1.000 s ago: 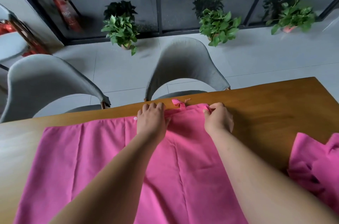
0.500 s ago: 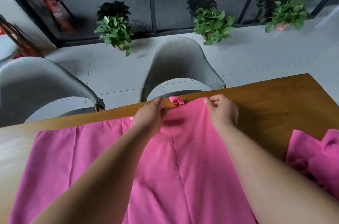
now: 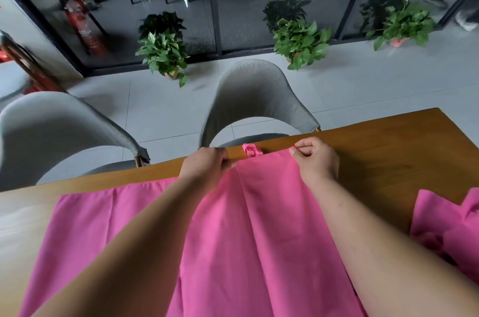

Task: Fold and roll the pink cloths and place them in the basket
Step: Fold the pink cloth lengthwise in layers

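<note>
Cloth (image 3: 233,239) in left grip (image 3: 207,167) (right grip (image 3: 316,161))

A wooden table (image 3: 388,161) is bearing two cloths
A spread pink cloth (image 3: 246,239) is lying flat across it; a crumpled pink cloth (image 3: 445,226) is sitting at its right.

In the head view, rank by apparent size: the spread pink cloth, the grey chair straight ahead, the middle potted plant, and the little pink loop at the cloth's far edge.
1. spread pink cloth, running off frame.
2. grey chair.
3. middle potted plant; farther off, so true size unsure.
4. pink loop, smallest.
</note>
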The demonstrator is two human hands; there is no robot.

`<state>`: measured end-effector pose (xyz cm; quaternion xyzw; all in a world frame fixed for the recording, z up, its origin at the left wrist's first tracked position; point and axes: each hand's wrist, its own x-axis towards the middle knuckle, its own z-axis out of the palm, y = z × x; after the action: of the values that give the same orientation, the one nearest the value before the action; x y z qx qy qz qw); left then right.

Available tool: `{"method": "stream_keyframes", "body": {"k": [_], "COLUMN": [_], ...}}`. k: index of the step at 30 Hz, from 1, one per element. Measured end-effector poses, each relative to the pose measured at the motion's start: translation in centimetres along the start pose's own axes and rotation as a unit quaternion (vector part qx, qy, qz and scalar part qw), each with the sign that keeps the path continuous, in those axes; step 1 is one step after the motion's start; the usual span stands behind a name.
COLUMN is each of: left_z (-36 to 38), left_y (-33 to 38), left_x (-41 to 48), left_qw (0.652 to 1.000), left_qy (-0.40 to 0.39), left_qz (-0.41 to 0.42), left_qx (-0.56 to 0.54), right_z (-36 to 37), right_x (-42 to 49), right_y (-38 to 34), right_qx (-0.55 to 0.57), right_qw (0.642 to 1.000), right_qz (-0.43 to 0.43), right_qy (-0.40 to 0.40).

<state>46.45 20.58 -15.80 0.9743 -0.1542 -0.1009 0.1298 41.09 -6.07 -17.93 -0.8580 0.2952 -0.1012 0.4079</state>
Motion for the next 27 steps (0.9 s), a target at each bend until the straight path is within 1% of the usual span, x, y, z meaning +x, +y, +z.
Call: {"method": "stream_keyframes", "body": {"k": [2, 4, 7, 10, 13, 15, 18, 20, 22, 27], "left_z": [0.4, 0.2, 0.3, 1.0, 1.1, 0.8, 0.3, -0.3, -1.0, -3.0], "left_y": [-0.3, -0.5, -0.4, -0.1, -0.6, -0.9, -1.6, -2.4, -3.3, -6.0], "left_x": [-0.1, 0.0, 0.1, 0.1, 0.2, 0.1, -0.6, -1.5, -2.7, -7.1], "left_qw": [1.000, 1.000, 0.999, 0.998, 0.998, 0.999, 0.998, 0.997, 0.997, 0.992], "left_qy": [-0.016, -0.020, 0.044, 0.046, 0.026, 0.014, 0.045, 0.064, 0.077, 0.114], "left_qz": [0.002, 0.008, 0.022, 0.004, -0.029, -0.040, -0.022, -0.011, -0.012, -0.047], "left_qx": [0.010, 0.010, 0.019, 0.039, 0.044, 0.022, -0.033, -0.034, -0.020, -0.013], "right_z": [-0.2, -0.5, -0.4, 0.0, -0.2, -0.3, -0.1, 0.5, 1.5, 5.4], "right_x": [0.3, 0.5, 0.3, 0.0, 0.3, 0.3, -0.4, -1.6, -3.2, -8.1], "right_y": [-0.1, -0.5, -0.6, -0.1, -0.3, -0.6, -1.2, -2.0, -3.4, -7.6], "right_qx": [0.000, -0.007, -0.023, -0.060, -0.100, -0.130, -0.188, -0.201, -0.191, -0.141], "right_qw": [1.000, 1.000, 0.998, 0.997, 0.993, 0.990, 0.980, 0.973, 0.969, 0.960], "right_qz": [0.006, -0.012, -0.032, -0.035, -0.056, -0.061, -0.064, -0.103, -0.148, -0.242], "right_qy": [-0.013, 0.011, 0.051, 0.038, 0.032, 0.019, 0.023, 0.045, 0.044, -0.024]}}
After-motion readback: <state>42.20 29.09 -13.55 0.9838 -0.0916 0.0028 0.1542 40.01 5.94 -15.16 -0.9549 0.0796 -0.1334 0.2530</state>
